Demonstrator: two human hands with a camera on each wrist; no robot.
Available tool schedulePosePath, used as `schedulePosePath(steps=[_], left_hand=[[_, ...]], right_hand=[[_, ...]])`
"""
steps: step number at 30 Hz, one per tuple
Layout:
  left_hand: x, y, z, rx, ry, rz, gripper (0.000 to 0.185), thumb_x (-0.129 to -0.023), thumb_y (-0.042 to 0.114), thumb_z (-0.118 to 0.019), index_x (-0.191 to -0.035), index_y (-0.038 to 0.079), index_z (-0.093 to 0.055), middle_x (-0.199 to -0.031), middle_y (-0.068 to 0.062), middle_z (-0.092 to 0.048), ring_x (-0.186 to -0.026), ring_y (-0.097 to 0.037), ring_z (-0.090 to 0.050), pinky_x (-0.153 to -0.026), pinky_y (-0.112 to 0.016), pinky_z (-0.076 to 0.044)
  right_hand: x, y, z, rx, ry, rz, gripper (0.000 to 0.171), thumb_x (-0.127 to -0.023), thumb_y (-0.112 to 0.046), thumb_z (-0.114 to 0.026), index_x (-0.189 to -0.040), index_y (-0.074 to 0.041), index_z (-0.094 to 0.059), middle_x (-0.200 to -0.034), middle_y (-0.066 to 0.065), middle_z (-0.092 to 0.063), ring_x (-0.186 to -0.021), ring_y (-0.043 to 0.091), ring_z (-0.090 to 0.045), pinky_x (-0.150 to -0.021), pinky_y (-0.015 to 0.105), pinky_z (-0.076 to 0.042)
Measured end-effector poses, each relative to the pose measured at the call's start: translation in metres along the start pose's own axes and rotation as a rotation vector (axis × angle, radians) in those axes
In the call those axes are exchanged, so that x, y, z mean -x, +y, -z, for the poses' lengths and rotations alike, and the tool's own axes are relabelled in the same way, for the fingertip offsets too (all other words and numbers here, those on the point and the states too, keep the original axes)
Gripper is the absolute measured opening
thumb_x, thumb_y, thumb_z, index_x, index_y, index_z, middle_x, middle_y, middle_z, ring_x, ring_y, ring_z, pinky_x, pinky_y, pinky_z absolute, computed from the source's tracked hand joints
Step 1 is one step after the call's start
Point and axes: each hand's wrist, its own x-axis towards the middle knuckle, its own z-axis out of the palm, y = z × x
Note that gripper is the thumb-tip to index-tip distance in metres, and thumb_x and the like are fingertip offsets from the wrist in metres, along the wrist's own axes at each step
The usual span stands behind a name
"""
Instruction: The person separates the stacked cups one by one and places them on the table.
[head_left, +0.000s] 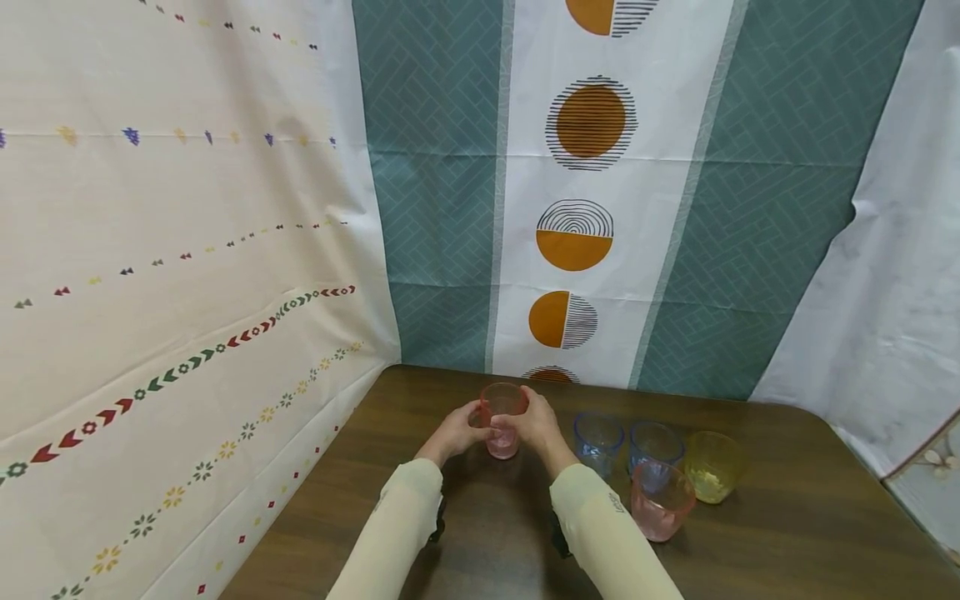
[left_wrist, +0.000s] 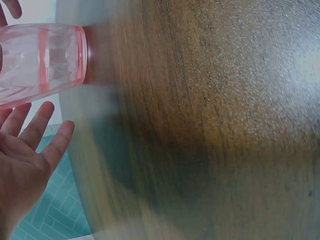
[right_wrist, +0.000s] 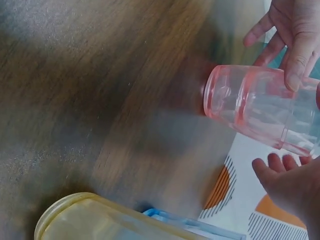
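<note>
**Pink cup held between two hands**

Here, a pink cup (head_left: 502, 421) is lifted just above the table (head_left: 787, 517), towards its back edge, left of the middle. The right hand (head_left: 536, 423) grips it from the right side, and in the right wrist view the thumb (right_wrist: 300, 60) lies pressed on the cup wall. The left hand (head_left: 456, 431) comes in from the left. In the left wrist view its fingers (left_wrist: 37, 132) are spread and fairly straight beside the cup, so it seems to steady or receive the cup rather than clamp it; whether the palm actually touches the cup I cannot tell. Holding from both sides probably keeps the cup upright and level.

To the right stand four more cups: two blue cups (head_left: 597, 442), a second pink one (head_left: 662, 500) nearest the person, and a yellow cup (head_left: 712, 467), close together in a loose cluster, likely set aside within reach of the right hand.

Both wrist views are blurred, so the cup's ribbing and base are hard to read. The cup seems to be empty, but the blur makes that uncertain. The yellow cup and a blue one are cut off at the bottom of the right wrist view. Patterned cloths (head_left: 585, 208) hide whatever lies behind the table.
</note>
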Motion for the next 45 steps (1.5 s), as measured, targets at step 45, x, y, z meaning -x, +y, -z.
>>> schedulePosePath(steps=[45], left_hand=[[0.006,0.002,-0.015,-0.009,0.087,-0.030,0.074,-0.081,0.018,-0.084,-0.143,0.005,-0.046,-0.137,-0.016,-0.056,-0.120,-0.033,-0.058,-0.098,-0.049,-0.049]], right_hand=[[0.007,-0.031,0.025,-0.168,0.105,0.054,0.076,-0.084,-0.030,-0.082,-0.145,-0.002,-0.046,-0.139,0.020,-0.055,-0.122,0.036,-0.057,-0.100,0.047,-0.048]])
